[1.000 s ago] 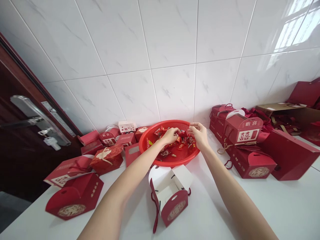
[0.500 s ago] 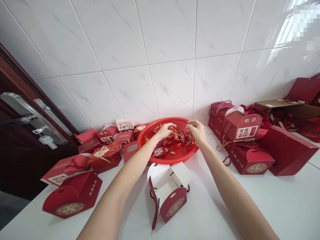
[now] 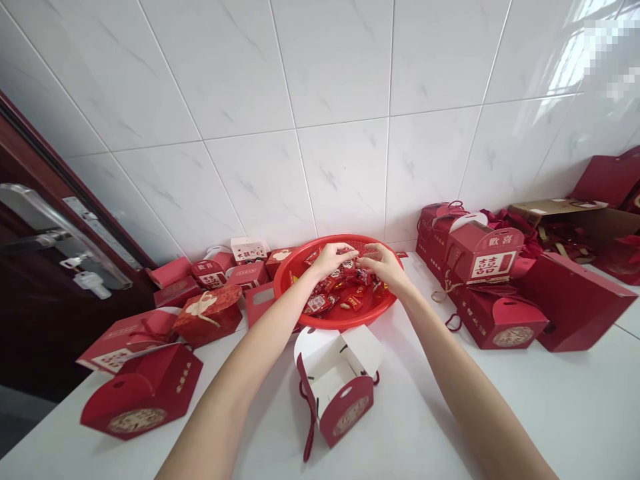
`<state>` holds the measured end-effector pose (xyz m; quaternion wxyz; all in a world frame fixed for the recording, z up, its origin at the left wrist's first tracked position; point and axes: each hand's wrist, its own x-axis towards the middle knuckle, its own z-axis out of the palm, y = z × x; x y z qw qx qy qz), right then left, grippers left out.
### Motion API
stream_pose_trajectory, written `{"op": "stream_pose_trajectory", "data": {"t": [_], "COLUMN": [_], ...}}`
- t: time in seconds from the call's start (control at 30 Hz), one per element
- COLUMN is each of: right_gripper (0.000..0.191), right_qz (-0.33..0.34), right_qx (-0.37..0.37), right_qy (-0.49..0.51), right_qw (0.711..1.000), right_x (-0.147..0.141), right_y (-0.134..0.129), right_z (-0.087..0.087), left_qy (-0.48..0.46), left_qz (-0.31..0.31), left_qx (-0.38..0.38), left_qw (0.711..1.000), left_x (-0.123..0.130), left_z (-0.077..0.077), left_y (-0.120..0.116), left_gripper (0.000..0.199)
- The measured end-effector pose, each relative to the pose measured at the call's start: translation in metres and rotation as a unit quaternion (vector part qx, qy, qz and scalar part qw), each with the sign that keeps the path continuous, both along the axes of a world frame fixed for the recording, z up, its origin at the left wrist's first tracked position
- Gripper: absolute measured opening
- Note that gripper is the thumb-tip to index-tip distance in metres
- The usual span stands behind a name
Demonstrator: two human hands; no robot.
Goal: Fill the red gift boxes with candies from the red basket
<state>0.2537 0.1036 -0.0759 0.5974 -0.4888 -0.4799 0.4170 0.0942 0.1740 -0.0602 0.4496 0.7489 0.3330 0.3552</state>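
one basket (image 3: pixel 371 315), over ten boxes (image 3: pixel 209 315), over five sweets (image 3: pixel 317 305), one door (image 3: pixel 35 320)

Glossy plastic basket (image 3: pixel 345 324), matt card box (image 3: pixel 350 415), shiny tiles (image 3: pixel 345 167).

Box (image 3: pixel 350 415) before basket (image 3: pixel 345 323), free tabletop (image 3: pixel 407 400) right

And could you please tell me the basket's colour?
The basket is red, best seen in the head view.
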Motion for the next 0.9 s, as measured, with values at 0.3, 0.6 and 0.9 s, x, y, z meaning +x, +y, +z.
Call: {"op": "stream_pose_trajectory", "data": {"t": [0.3,0.6,0.9], "right_gripper": [0.045,0.035,0.032], "right_qz": [0.124,0.064,0.022], "right_qx": [-0.018,-0.001,0.040], "right_qy": [0.015,0.035,0.039], "right_qw": [0.992,0.997,0.998], "right_x": [-0.002,-0.002,-0.001], "right_y": [-0.002,0.000,-0.005], "right_z": [0.001,0.001,0.006], "left_qy": [-0.008,0.000,0.225], "left_qz": [-0.025,0.019,0.116], "left_qx": [-0.001,-0.009,0.064], "left_qw": [1.000,1.000,0.965], "left_x": [0.011,0.010,-0.023], "left_z": [0.004,0.003,-0.004], "left_y": [-0.010,-0.005,0.018], "left_gripper": [0.048,0.033,0.017]}}
